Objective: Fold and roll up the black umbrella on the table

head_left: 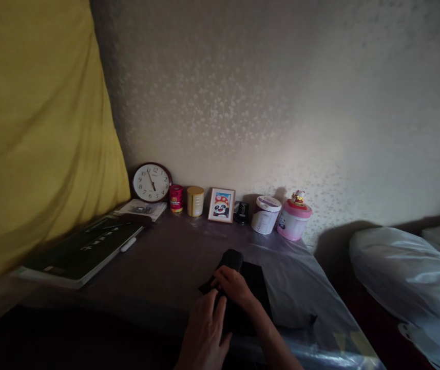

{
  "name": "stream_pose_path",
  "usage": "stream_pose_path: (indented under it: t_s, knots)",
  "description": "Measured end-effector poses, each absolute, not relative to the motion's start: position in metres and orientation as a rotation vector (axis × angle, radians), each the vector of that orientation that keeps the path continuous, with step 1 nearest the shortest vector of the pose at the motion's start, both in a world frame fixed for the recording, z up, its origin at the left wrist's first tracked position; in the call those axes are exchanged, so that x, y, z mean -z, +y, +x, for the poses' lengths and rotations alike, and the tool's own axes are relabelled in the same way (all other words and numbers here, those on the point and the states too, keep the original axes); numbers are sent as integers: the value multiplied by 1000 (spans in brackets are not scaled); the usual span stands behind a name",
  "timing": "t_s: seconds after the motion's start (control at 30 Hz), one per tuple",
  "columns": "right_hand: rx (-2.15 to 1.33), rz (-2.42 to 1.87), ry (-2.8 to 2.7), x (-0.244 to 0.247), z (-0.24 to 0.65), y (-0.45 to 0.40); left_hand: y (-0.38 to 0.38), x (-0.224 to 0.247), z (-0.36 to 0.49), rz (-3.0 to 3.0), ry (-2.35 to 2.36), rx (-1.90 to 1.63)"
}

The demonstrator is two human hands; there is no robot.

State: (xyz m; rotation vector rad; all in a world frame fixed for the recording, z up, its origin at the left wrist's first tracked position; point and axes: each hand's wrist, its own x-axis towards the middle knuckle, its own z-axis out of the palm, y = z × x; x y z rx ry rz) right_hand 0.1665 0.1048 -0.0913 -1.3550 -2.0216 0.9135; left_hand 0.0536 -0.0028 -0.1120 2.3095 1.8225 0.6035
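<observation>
On the table just in front of me lies a black, folded piece that looks like fabric, with a thicker, rounded black part at its far end. My right hand rests on it, fingers curled down against the dark material. Close by on the near left, my left hand reaches to the same black piece with its fingers extended and thumb apart. The fingertips of both hands nearly meet. Poor light and the hands hide much of the black piece, so its exact kind is unclear.
Along the wall stand a round clock, a red can, a yellow can, a framed panda picture, a white tub and a pink-lidded tub. At left lies a green board; plastic-covered bundles are at right.
</observation>
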Motion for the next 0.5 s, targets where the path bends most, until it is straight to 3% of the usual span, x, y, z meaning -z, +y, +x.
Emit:
stream_pose_path:
  t_s: [0.2, 0.5]
  knots:
    - [-947, -1221, -2131, 89, 172, 99, 7, 113, 61, 2358, 1795, -524]
    - [-471, -939, -2371, 91, 186, 96, 11, 139, 68, 2265, 1830, -474]
